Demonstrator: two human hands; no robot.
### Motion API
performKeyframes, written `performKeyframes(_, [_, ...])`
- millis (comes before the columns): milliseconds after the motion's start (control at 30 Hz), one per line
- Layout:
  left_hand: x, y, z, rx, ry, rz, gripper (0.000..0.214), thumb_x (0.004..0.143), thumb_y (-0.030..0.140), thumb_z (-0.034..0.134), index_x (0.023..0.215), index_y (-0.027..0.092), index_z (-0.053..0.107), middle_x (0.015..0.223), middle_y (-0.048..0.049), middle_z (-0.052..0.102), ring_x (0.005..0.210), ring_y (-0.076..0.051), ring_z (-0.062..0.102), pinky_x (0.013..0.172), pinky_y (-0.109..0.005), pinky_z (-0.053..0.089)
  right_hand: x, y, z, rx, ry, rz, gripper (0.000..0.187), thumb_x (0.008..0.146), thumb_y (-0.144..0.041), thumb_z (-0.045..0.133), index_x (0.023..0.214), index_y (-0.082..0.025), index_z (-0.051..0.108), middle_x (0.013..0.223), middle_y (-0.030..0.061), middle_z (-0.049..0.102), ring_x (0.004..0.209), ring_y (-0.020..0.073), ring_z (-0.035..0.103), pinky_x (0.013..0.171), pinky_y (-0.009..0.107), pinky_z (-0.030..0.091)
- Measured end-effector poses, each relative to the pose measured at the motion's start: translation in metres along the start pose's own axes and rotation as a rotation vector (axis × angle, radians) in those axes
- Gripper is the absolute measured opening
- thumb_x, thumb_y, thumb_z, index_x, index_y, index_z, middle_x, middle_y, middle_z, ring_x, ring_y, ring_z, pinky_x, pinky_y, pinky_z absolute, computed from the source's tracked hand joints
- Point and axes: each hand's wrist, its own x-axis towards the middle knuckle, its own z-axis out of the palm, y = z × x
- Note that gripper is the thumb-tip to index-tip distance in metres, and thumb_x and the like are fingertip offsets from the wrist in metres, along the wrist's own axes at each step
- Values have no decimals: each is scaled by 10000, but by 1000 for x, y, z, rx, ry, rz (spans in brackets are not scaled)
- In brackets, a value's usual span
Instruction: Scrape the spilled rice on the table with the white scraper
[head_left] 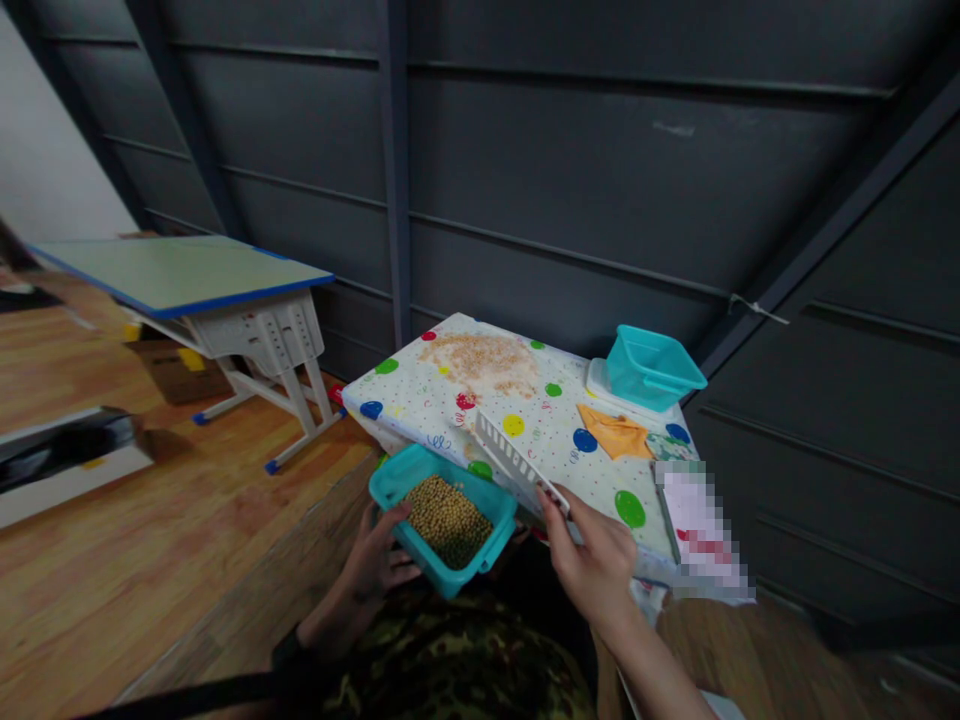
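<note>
My left hand [375, 555] grips the near left side of a teal plastic container [391, 478], its thumb over the rim. The container is tilted at the table's front edge, with yellowish soybeans [442, 510] inside and darker, greenish ones towards the near end. My right hand [592, 555] is closed round the near end of a long white slotted plastic tool [517, 462]. The tool's far end lies over the tablecloth, just beyond the container. Farther back on the cloth spreads a patch of light brown grains or crumbs [484, 362].
A balloon-patterned cloth covers the table [555, 420]. At its right stand another teal container [652, 372] by a white lid, an orange cloth [615, 432] and a blurred-out sheet [701, 530]. A dark panelled wall [600, 190] rises behind. Left stands a blue-edged desk [187, 275].
</note>
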Motion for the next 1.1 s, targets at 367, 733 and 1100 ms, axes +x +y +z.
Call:
performKeyframes(367, [-15,7,-3,-8,-31,62,538,1092,420,784,1551,335,517,1095,-43,756,765,-264,811,728,-396,714,8,26,31,18,-25,31,298,1217,-242,690,1110,-215,967,946,89,957,667,236,914,716,259,767])
performKeyframes(733, [-24,17,5,-5,-9,5,510,1172,351,684,1639,322,481,1191,-80,813,774,-274,861,721,-381,694,3,-25,3,125,-72,-112,226,1163,-86,716,1285,-184,880,1001,81,967,719,211,927,778,229,761])
performKeyframes(1100, [-1,8,-7,8,-22,40,511,1134,394,741,1582,362,498,1167,-55,795,734,-270,831,718,-413,705,4,14,24,-50,2,-26,257,1205,-211,686,1180,-217,942,960,87,961,677,225,913,698,240,757])
